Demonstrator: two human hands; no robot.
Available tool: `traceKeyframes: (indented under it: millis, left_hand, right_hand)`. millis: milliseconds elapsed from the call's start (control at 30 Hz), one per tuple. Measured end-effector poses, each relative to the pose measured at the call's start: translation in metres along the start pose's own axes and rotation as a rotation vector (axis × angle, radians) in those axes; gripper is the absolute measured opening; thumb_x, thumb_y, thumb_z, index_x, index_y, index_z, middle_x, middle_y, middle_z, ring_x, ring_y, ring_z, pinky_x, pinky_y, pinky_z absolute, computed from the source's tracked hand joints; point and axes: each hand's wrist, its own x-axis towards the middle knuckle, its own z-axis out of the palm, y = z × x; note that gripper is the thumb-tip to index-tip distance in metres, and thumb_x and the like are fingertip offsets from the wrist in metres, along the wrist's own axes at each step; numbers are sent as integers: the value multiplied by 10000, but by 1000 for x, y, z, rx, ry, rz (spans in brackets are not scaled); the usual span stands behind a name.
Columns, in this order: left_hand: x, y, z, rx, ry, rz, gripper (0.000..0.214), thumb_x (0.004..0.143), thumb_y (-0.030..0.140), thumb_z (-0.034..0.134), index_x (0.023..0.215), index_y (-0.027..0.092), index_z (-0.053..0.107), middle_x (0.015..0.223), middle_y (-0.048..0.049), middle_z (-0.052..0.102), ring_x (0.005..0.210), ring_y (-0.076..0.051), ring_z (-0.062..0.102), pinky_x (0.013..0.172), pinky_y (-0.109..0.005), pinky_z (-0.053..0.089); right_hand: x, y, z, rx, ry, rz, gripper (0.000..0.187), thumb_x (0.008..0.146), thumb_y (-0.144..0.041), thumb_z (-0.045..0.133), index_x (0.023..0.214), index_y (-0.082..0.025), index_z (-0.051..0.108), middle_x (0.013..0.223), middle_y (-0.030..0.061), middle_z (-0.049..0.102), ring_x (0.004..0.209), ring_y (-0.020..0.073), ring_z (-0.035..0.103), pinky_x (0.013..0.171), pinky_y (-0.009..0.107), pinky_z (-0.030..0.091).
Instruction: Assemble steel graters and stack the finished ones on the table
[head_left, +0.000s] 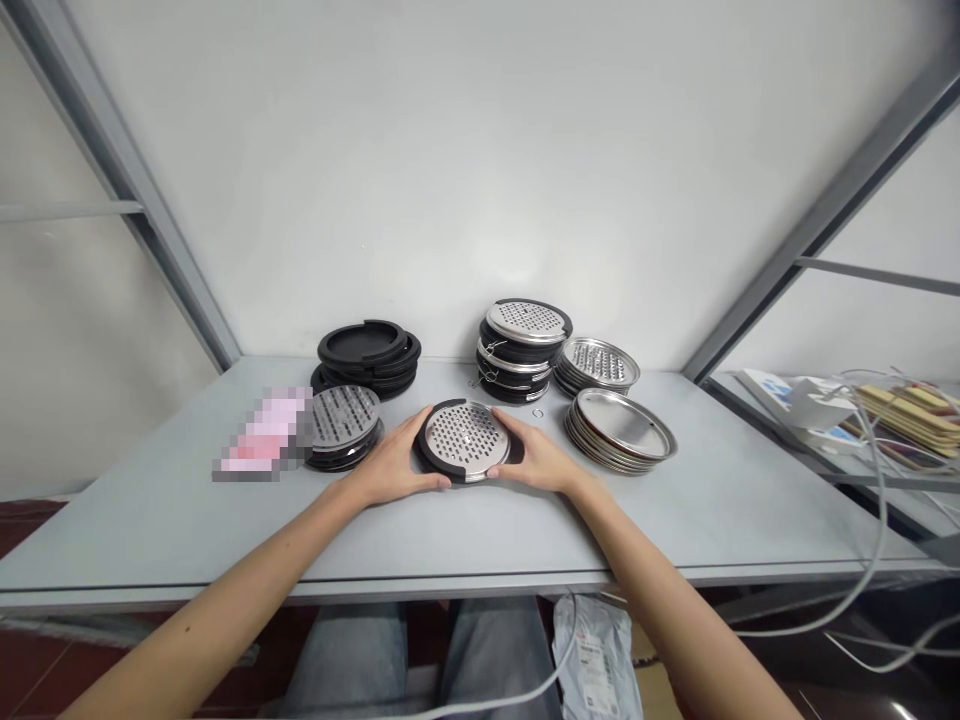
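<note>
A round metal grater disc set in a black rim lies in front of me on the table. My left hand curls around its left edge, thumb at the near side. On the opposite edge my right hand grips with its thumb on the near rim and fingers at the back. Both hands are closed on this one disc. A small metal ring lies just behind my right hand. To the left, next to my left hand, sits a stack of dark grater plates.
Black plastic rims are piled at the back left. Assembled grater discs stand stacked behind. Grater plates and smooth metal plates form stacks on the right. A blurred pink item lies left. A white cable hangs at right.
</note>
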Motion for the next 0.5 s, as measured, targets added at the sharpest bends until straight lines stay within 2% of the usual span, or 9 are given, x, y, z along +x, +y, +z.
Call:
traceKeyframes:
  millis: [300, 500]
  left_hand:
    - [0, 5, -5, 6, -9, -8, 1089, 654, 573, 767, 1507, 205, 200, 1506, -133, 361, 1371, -347, 358, 1136, -487, 316]
    - [-2, 10, -8, 21, 14, 44, 1069, 650, 538, 788, 1499, 225, 219, 1536, -125, 306, 1408, -331, 293, 1157, -488, 276]
  right_hand:
    - [-1, -6, 1, -6, -24, 1, 1038, 657, -584, 755, 1478, -136, 304, 1480, 190, 375, 1353, 344, 387, 1124, 522, 314]
    - [-1, -8, 1, 17, 23, -28, 1088, 615, -562, 796, 1489, -169, 281, 1489, 187, 362, 1361, 358, 369, 1126, 550, 289]
